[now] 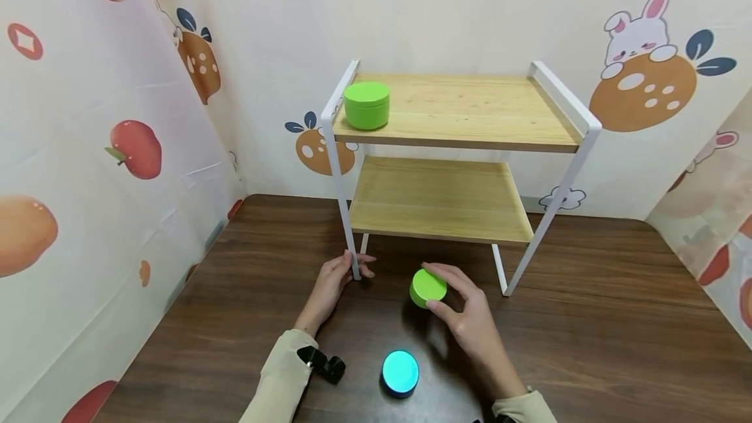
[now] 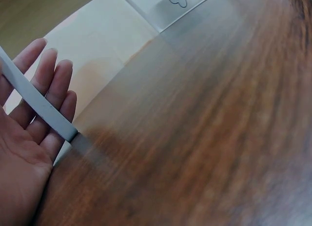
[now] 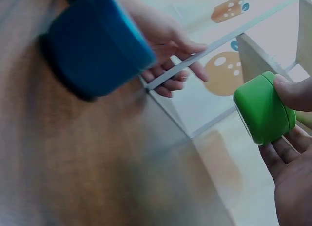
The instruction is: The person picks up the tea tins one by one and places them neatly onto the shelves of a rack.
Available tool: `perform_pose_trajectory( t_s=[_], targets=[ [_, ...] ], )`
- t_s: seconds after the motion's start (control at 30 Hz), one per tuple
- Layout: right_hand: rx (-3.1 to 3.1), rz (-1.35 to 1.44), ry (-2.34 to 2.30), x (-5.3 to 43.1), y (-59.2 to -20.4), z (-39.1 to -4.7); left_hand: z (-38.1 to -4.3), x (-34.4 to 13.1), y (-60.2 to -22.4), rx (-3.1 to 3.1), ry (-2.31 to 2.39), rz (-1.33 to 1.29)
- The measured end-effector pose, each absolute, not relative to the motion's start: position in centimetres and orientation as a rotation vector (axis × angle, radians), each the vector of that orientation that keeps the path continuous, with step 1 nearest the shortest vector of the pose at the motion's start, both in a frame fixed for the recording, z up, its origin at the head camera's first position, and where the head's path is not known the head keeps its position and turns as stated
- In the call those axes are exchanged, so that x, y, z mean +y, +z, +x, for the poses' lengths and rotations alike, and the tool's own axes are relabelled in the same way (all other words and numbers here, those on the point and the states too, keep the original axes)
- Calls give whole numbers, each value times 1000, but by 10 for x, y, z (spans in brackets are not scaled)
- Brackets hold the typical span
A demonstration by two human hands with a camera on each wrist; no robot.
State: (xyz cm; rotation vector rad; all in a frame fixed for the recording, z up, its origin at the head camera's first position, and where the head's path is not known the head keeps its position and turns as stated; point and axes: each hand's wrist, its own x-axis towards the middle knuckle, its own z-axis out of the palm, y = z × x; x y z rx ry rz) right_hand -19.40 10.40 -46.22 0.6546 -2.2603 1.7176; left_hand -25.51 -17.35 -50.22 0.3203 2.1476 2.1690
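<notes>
In the head view my right hand [image 1: 470,315] pinches a small green round lidded container [image 1: 427,287] between thumb and fingers. It is held over the table, in front of the lower shelf, with a shadow beneath. The right wrist view shows the same green container [image 3: 263,109] with the thumb on one side and fingers on the other. My left hand [image 1: 330,286] is at the foot of the rack's front left leg [image 1: 346,227], thumb in front and fingers behind. From the left wrist, the white leg [image 2: 41,106] crosses the fingers [image 2: 58,84].
A larger green round container [image 1: 367,106] stands on the left of the upper wooden shelf [image 1: 464,109]. Below it is a lower shelf [image 1: 440,201]. A blue round container [image 1: 400,372] sits on the dark table [image 1: 587,344] between the forearms. Printed cloth hangs behind.
</notes>
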Motion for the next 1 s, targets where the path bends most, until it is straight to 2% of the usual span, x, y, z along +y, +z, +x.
perform_pose_trajectory(
  t_s=[0.33, 1.0],
  targets=[
    [-2328, 551, 1659, 107, -434, -200, -255, -173, -503, 2132, 2180, 362],
    [-2230, 624, 1601, 111, -385, -204, -255, -174, -503, 2150, 2164, 341]
  ],
)
